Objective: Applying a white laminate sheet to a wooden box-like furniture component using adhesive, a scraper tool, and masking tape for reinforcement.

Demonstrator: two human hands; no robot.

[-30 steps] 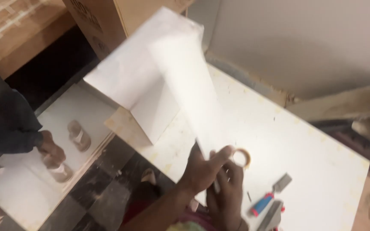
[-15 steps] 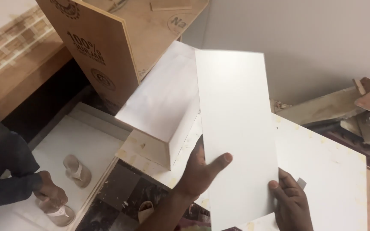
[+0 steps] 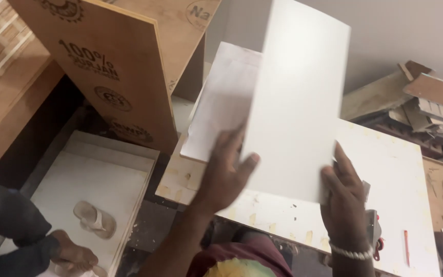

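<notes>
— What colours are seen on the bench?
— A plain white laminate panel (image 3: 296, 102) is shown above a white worktop (image 3: 385, 174) flecked with tan.
— And beside it?
— Brown plywood (image 3: 108, 66) stamped in black; a beige sandal (image 3: 94, 219).

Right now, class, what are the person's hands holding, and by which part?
A white panel, gripped at its lower end: left hand at the left edge, right hand at the bottom right corner.

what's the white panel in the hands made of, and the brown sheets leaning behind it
The white panel in the left hand and right hand looks like a stiff laminate-faced board: smooth matte white face, straight edges, no flex. The brown sheets look like plywood: wood-toned faces with printed stamps and a thin pale edge. The cores cannot be told.
</notes>
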